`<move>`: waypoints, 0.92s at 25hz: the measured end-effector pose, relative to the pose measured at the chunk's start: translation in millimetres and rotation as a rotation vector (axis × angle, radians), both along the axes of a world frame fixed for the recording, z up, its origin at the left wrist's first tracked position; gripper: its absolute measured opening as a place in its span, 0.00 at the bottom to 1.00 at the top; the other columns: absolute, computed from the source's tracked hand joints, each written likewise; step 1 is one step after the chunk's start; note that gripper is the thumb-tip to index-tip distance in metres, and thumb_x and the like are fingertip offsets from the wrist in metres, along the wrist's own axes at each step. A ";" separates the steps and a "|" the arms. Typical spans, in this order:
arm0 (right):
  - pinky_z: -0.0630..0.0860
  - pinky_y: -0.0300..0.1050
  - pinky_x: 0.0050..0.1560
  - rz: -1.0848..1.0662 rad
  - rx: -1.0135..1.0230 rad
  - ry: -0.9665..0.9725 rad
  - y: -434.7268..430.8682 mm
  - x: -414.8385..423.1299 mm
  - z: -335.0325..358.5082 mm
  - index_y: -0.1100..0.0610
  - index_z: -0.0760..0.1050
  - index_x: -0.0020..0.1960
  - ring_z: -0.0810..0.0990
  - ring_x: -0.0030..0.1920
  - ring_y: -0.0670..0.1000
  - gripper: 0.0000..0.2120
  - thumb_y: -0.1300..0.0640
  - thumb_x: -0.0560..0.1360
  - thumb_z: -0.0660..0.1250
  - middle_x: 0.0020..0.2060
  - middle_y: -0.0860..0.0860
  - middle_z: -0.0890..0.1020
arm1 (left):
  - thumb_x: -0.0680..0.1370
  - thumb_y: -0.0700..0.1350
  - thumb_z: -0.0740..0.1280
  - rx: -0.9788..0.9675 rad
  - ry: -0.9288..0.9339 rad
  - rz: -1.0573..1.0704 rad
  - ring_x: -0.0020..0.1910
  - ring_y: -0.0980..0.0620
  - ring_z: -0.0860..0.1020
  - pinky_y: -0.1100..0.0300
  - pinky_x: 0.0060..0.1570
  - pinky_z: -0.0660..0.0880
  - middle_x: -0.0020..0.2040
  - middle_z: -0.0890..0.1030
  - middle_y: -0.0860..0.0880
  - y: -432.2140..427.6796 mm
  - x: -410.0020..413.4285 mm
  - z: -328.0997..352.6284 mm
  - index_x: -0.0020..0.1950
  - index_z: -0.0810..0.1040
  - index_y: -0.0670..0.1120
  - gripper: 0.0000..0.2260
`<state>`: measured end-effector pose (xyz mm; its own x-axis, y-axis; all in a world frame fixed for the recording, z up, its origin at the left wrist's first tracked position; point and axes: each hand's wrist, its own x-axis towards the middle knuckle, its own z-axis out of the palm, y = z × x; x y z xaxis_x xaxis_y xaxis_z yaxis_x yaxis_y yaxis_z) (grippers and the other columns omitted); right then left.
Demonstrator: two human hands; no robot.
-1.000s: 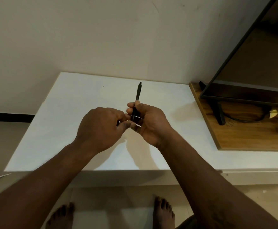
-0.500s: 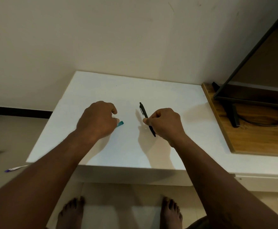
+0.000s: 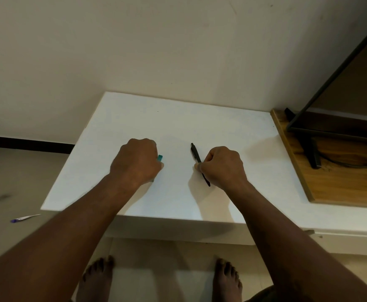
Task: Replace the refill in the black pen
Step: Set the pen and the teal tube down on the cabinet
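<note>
My right hand grips the black pen at its middle, low over the white table. The pen's clip end points away from me and its tip sticks out below my fingers. My left hand is curled around a small teal object, of which only an end shows past my fingers. The two hands are apart, side by side over the table's middle.
A wooden board lies on the right with a black monitor stand and cable on it. A white and purple pen-like object lies on the floor to the left. My bare feet stand below the table's front edge.
The hands were together on the upright pen, then drew apart. The right hand has lowered the pen towards the table. The left hand came away holding the teal object.
</note>
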<state>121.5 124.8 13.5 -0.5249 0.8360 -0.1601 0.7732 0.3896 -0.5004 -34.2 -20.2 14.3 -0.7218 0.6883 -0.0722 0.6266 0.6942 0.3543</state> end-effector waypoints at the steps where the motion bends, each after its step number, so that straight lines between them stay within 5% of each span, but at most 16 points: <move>1: 0.74 0.42 0.33 0.000 0.005 -0.004 0.1 0.1 -0.5 0.61 0.81 0.43 0.82 0.39 0.53 0.09 0.55 0.71 0.74 0.36 0.53 0.84 | 0.75 0.53 0.75 0.003 0.004 0.005 0.47 0.43 0.82 0.51 0.49 0.82 0.49 0.84 0.45 0.5 1.3 -0.2 0.52 0.82 0.46 0.12; 12: 0.70 0.42 0.32 0.049 0.042 -0.069 -0.7 -5.5 -8.6 0.59 0.80 0.44 0.79 0.38 0.51 0.14 0.48 0.72 0.75 0.39 0.53 0.82 | 0.79 0.55 0.71 0.123 0.084 -0.016 0.48 0.42 0.82 0.53 0.46 0.78 0.50 0.85 0.43 13.0 24.4 -10.3 0.58 0.81 0.45 0.15; 23: 0.63 0.40 0.27 0.026 0.057 -0.066 -2.1 -10.5 -17.9 0.56 0.72 0.34 0.74 0.30 0.47 0.16 0.49 0.71 0.74 0.30 0.50 0.76 | 0.80 0.54 0.71 0.184 0.122 -0.019 0.45 0.43 0.83 0.55 0.41 0.75 0.46 0.86 0.43 19.7 32.2 -15.0 0.57 0.82 0.43 0.15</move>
<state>111.0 122.7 -4.5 -0.5362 0.8310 -0.1478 0.7930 0.4361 -0.4253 -2.1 -0.4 -0.7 -0.7045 0.6951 0.1430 0.6848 0.6129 0.3942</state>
